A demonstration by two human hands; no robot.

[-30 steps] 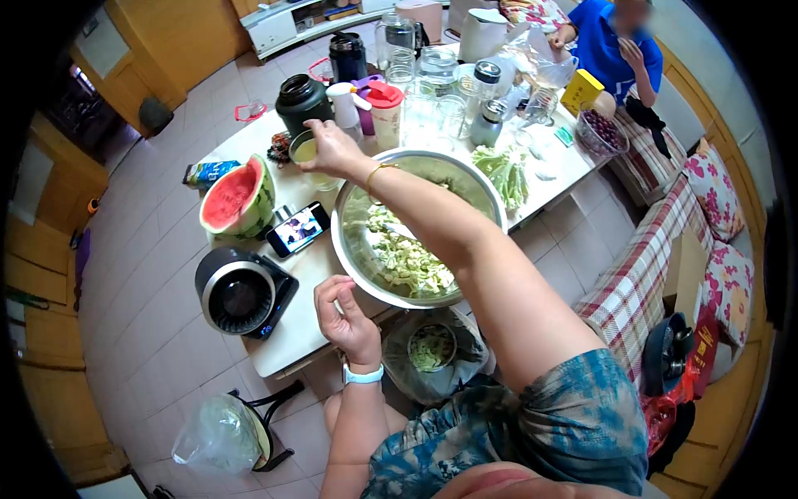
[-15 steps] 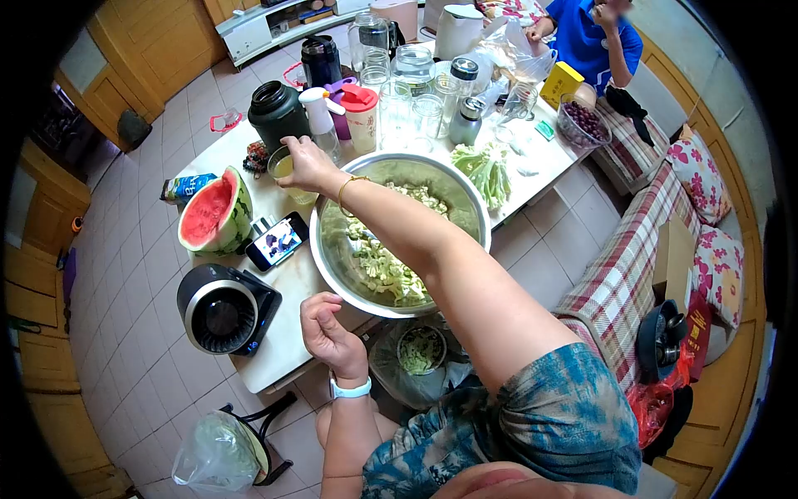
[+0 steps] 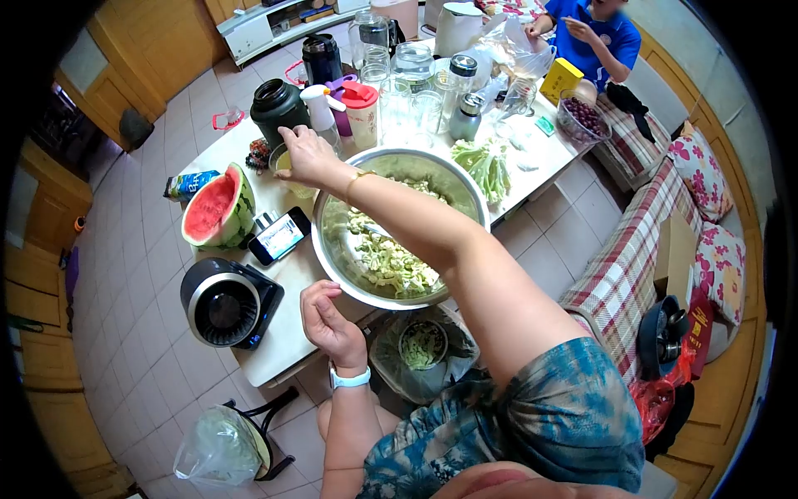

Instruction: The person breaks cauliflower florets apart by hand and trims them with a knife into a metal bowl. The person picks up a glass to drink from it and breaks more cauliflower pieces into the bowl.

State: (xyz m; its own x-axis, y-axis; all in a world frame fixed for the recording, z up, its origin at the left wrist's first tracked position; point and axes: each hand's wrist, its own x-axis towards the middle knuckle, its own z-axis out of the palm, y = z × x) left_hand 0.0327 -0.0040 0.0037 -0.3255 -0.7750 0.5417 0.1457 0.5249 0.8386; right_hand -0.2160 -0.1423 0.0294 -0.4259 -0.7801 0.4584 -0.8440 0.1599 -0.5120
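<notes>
My right hand (image 3: 309, 160) reaches across the large steel bowl (image 3: 330, 264), its fingers closed on the rim of a drinking glass (image 3: 297, 188) with yellowish liquid. The hand hides part of this glass. Chopped pale-green cauliflower (image 3: 397, 264) lies in the bowl under my forearm. My left hand (image 3: 334, 323), with a white watch on the wrist, hovers by the table's near edge. Its fingers are loosely curled in, and nothing shows in them. Near the glass are a phone (image 3: 280, 237) with a lit screen and a cut watermelon (image 3: 218, 208).
Behind the bowl stand a dark wide-mouthed flask (image 3: 278, 112), a spray bottle (image 3: 319, 108), a red-lidded cup (image 3: 361, 116) and several glass jars. Cauliflower stems (image 3: 485, 170) lie right. A black fan (image 3: 226, 306) sits front left. A bin (image 3: 422, 344) is below; a person in blue (image 3: 594, 46) sits beyond.
My right hand stays at the glass with little movement. The phone screen shows a different picture. The seated person's raised hand has come down from the face.
</notes>
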